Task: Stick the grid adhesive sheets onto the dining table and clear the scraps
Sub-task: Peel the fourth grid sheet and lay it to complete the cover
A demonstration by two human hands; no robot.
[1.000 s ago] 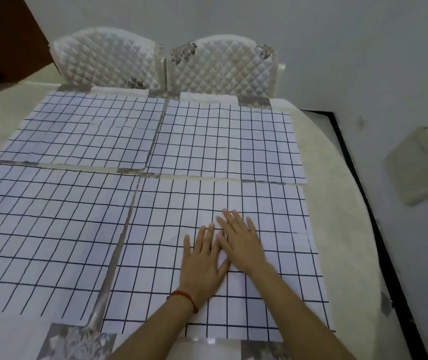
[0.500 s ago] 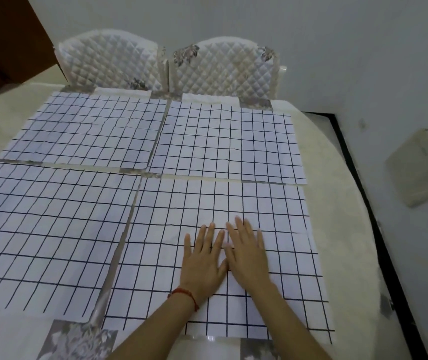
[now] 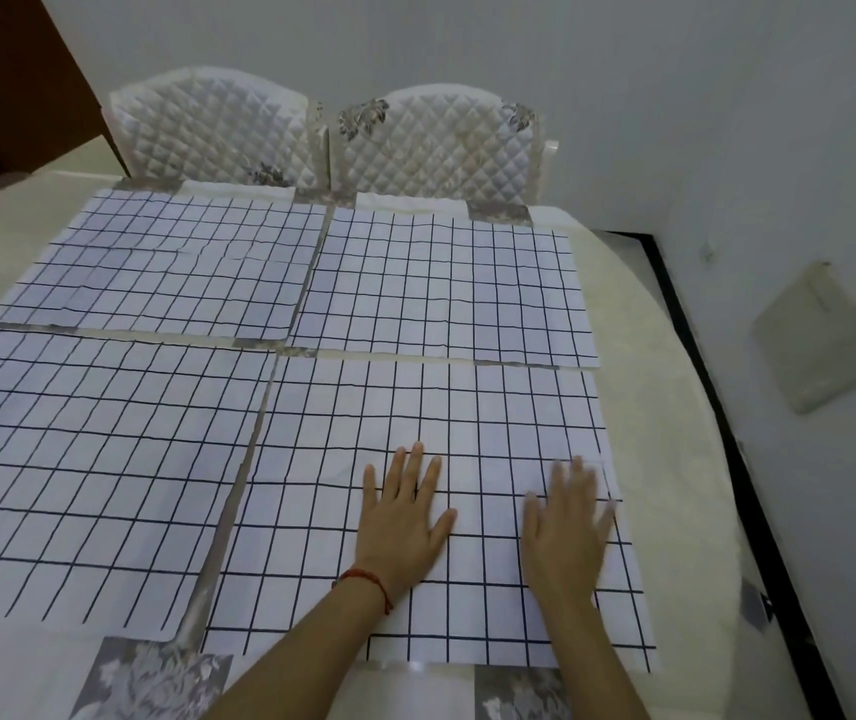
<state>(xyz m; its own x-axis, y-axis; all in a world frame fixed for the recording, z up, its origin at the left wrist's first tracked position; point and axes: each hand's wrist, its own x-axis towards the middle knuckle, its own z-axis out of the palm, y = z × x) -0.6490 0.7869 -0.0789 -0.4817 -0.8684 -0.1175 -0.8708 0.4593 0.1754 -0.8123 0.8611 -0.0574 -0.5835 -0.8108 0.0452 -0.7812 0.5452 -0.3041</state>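
Basically smoothing: left hand (image 3: 405, 517) is lying flat, fingers spread, holding nothing, pressing the near-right grid sheet (image 3: 431, 491) on the dining table (image 3: 675, 407). Right hand (image 3: 566, 527), blurred, is also lying flat near the sheet's right edge. Best sweeping from centre outward, pushing wrinkles off. No readable writing showing.
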